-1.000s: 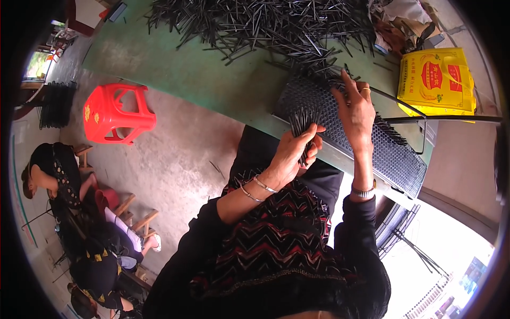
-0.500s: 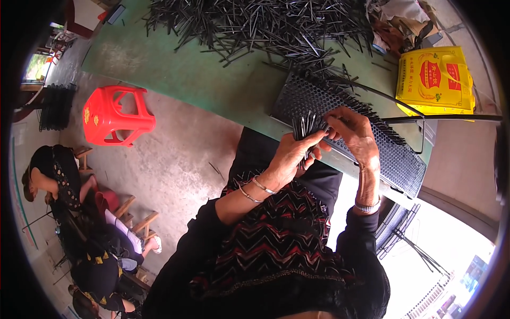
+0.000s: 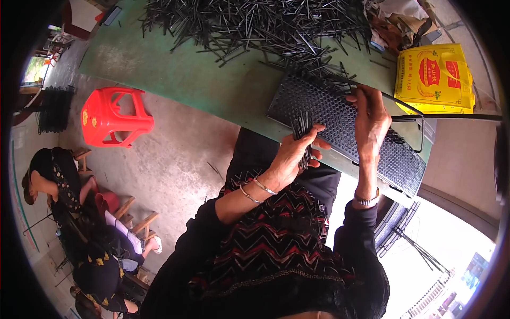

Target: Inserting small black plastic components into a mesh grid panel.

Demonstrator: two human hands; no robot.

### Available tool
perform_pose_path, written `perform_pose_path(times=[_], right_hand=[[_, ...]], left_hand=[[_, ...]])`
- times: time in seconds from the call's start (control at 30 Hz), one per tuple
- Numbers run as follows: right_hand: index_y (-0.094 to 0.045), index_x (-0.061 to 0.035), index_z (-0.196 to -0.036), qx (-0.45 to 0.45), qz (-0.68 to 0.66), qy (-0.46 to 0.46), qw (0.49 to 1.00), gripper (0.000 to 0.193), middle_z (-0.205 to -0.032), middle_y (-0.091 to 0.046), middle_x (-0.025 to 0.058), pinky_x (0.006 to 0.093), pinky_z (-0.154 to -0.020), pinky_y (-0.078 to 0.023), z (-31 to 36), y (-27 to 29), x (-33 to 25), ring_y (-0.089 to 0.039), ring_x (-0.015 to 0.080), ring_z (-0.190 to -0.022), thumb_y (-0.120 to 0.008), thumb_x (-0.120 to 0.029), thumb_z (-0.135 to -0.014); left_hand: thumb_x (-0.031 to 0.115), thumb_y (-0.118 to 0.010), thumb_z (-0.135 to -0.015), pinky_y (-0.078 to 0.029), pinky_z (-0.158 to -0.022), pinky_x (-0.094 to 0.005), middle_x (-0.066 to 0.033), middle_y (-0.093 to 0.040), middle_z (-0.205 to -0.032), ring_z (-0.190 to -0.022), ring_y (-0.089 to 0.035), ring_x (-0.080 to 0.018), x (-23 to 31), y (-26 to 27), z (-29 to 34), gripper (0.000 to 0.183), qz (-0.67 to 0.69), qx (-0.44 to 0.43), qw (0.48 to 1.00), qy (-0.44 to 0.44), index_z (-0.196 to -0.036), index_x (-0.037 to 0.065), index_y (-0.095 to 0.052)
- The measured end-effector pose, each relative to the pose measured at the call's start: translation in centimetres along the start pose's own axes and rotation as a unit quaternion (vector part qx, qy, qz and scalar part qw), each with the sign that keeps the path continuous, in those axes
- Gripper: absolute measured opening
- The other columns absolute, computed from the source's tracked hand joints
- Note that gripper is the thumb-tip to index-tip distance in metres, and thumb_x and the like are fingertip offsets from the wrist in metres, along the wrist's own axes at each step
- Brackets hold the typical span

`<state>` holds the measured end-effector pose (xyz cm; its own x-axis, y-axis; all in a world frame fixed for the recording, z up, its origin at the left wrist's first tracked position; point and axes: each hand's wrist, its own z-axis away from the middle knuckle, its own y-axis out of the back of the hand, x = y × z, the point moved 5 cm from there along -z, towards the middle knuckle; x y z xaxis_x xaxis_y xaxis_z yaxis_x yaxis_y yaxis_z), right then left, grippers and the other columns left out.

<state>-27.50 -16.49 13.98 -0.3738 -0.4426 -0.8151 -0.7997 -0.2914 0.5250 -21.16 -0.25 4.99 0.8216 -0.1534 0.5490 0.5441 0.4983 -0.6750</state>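
My left hand is closed round a bundle of thin black sticks, their ends fanning up past the thumb. It is over the near edge of a black tray pitted with rows of small round holes. My right hand reaches across the tray to its far edge, thumb and fingertips pinched together. Whatever those fingertips hold is too small to make out. Along that far edge black sticks stand in the holes, partly hidden behind my right hand. The nearer rows of holes show no sticks.
A large heap of loose black sticks covers the far side of the green table. A bent black metal rod frame crosses the tray's right side, near a yellow bag. A red stool and people are at left.
My right hand has left the bundle in my left hand and moved away, up and right, to the tray's far edge. My left hand keeps its hold, almost unmoved.
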Motion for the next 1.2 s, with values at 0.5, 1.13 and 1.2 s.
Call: perform_pose_path(times=[0.5, 1.13, 1.2], right_hand=[[-0.064, -0.0016, -0.103, -0.049, 0.03, 0.101, 0.993, 0.012, -0.087, -0.07, 0.0079, 0.0245, -0.071, -0.05, -1.1, -1.1, 0.5, -0.069, 0.0126, -0.078, -0.056, -0.003, -0.094], [-0.07, -0.0118, -0.109, -0.043, 0.205, 0.193, 0.958, 0.021, -0.093, -0.062, 0.007, 0.0321, -0.071, -0.051, -0.6, -2.3, 0.0, -0.066, 0.0218, -0.079, -0.067, -0.011, -0.088], [-0.07, -0.0145, -0.113, -0.047, 0.244, 0.198, 0.948, 0.023, -0.093, -0.061, 0.0067, 0.0358, -0.069, -0.051, -0.6, -2.4, -0.1, -0.063, 0.0245, -0.078, -0.065, -0.014, -0.09]], left_hand=[[0.031, -0.052, -0.101, -0.04, -0.051, -0.0234, -0.0133, -0.065, -0.09, -0.06, -0.049, -0.009, -0.7, -0.3, -0.2, 0.035, 0.046, -0.011, 0.999, -0.003, -0.119, 0.001, -0.053], [0.033, -0.056, -0.099, -0.035, -0.048, -0.0228, -0.0081, -0.063, -0.083, -0.054, -0.047, -0.0086, -0.3, -0.6, 0.4, 0.039, 0.035, 0.013, 0.999, 0.013, -0.117, -0.002, -0.056], [0.033, -0.056, -0.099, -0.036, -0.048, -0.0224, -0.0083, -0.063, -0.082, -0.055, -0.05, -0.0093, -0.2, -0.6, 0.3, 0.04, 0.032, 0.024, 0.999, 0.008, -0.118, -0.002, -0.056]])
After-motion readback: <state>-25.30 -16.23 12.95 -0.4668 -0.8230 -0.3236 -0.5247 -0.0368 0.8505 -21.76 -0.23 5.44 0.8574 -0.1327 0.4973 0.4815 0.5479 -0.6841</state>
